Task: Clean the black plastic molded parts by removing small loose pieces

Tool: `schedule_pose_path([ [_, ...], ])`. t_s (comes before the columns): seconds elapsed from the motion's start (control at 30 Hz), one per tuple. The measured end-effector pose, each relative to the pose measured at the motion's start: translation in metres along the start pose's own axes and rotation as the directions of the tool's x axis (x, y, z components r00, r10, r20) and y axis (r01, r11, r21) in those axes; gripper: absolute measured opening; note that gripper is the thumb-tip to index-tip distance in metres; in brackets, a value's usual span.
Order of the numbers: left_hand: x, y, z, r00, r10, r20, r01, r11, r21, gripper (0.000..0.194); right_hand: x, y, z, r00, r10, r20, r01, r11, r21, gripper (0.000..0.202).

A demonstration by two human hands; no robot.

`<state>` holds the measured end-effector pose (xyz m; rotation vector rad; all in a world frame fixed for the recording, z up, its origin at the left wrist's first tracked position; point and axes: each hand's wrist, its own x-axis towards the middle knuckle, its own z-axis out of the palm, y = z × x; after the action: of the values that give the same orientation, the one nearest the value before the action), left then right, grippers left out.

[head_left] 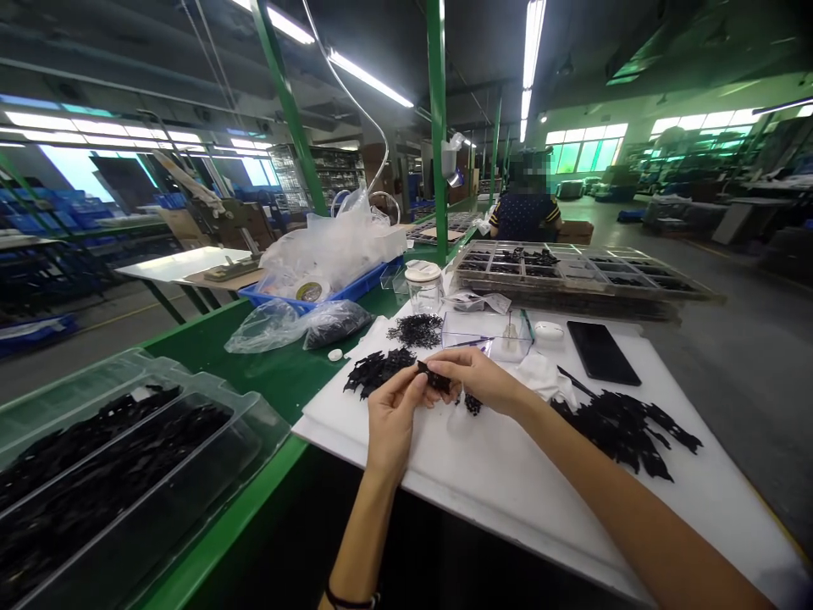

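A small black part point(434, 378) is held between my two hands above the white board point(483, 470). My left hand point(395, 407) pinches its left side with thumb and fingers. From the right, my right hand point(473, 377) grips the same part near its top edge. Just behind my left hand lies a pile of black parts point(379, 369), with a heap of thin black pieces point(416, 329) beyond it. Tiny black pieces point(472, 404) sit under my right hand. A larger pile of flat black parts point(626, 428) spreads out to the right of my right forearm.
Clear bins of black parts point(127, 449) stand at the left. Behind the board are a lidded jar point(424, 284), a clear box point(461, 326), a black phone point(602, 352) and compartment trays point(572, 280). A blue tray point(368, 284) holds plastic bags. A person point(524, 212) sits farther back.
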<state>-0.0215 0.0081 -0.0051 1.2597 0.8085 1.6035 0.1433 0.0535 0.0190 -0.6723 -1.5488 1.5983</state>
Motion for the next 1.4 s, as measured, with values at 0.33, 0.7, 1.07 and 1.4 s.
schedule_pose_path([
  [0.33, 0.015, 0.012, 0.021, 0.972, 0.234, -0.012, -0.233, 0.971, 0.051, 0.020, -0.003, -0.012, 0.002, 0.998, 0.032, 0.059, -0.049, 0.947, 0.317, 0.043],
  [0.7, 0.043, 0.002, 0.027, 0.959, 0.275, -0.062, -0.259, 0.946, 0.197, 0.033, 0.000, -0.005, -0.005, 0.999, -0.028, 0.025, 0.016, 0.919, 0.393, 0.032],
  [1.07, 0.085, 0.038, -0.012, 0.892, 0.146, 0.427, -0.416, 0.631, 0.654, 0.022, 0.014, 0.000, -0.012, 0.953, -0.158, -0.258, 0.157, 0.987, -0.026, 0.030],
  [1.4, 0.100, 0.040, -0.005, 0.773, 0.171, 0.611, -0.618, 0.419, 0.665, 0.021, 0.026, 0.003, -0.021, 0.935, -0.127, -0.332, 0.144, 0.989, 0.026, 0.044],
])
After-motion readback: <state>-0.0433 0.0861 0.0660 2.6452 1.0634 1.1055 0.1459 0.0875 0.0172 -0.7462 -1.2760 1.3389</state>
